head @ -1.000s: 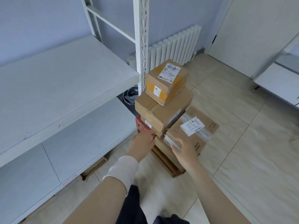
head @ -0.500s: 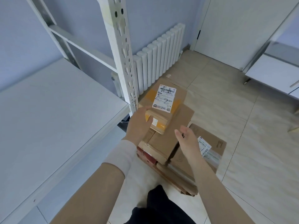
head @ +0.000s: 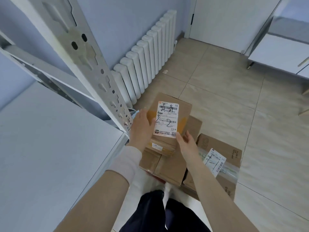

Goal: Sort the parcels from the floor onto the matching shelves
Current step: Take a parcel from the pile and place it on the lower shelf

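A small brown parcel (head: 183,113) with a white label marked "2-2" sits on top of a stack of cardboard boxes on the floor. My left hand (head: 142,129) lies against its left side with the thumb on the top. My right hand (head: 188,144) touches its near right corner with the fingers fairly straight. Under it is a larger plain box (head: 167,166). A taped box with a white label (head: 222,158) lies to the right. A red parcel edge (head: 156,176) shows at the stack's bottom.
The white shelf board (head: 50,148) is at the left, with its perforated upright post (head: 93,67) right beside the stack. A white radiator (head: 147,56) lines the far wall. A door and a white cabinet (head: 280,49) stand at the far right across the tiled floor.
Both hands rose from the stack's lower boxes to the top parcel; the left hand settled on its side and the right hand closed in on its near corner. The view moved closer.
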Demonstrator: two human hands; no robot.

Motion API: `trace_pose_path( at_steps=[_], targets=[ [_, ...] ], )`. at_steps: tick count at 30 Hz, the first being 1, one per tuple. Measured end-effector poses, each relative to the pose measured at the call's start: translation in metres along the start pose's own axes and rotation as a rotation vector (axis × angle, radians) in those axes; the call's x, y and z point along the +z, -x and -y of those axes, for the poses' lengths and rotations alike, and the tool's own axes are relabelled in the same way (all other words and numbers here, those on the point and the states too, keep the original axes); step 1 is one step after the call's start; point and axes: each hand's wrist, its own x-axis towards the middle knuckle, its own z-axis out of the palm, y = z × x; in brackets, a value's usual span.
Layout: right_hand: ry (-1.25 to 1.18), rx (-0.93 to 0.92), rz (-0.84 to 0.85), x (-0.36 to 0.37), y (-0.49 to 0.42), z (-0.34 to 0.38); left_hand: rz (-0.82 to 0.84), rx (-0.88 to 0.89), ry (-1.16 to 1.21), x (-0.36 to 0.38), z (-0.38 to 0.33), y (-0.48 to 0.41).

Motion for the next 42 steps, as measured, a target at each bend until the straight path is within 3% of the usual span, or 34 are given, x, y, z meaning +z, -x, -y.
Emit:
trace_pose_path(
  at_steps=[10,19,27,31,42],
  targets=[
    [-0.149,0.037,-0.044,0.011,-0.006,-0.001,0.111,-0.082,0.013,-0.002,-0.003,-0.007],
    [-0.266,-0.067,-0.156,-0.018,0.019,-0.005,0.169,0.083,0.218,0.003,-0.027,0.003],
    [-0.458,-0.150,-0.397,-0.074,0.074,-0.031,0.363,0.266,0.409,0.040,-0.078,0.041],
    [-0.513,-0.160,-0.570,-0.110,0.110,-0.065,0.554,0.308,0.445,0.072,-0.106,0.085],
    [-0.740,-0.081,-0.951,-0.222,0.238,-0.214,0.900,0.537,0.284,0.198,-0.165,0.277]
  ],
)
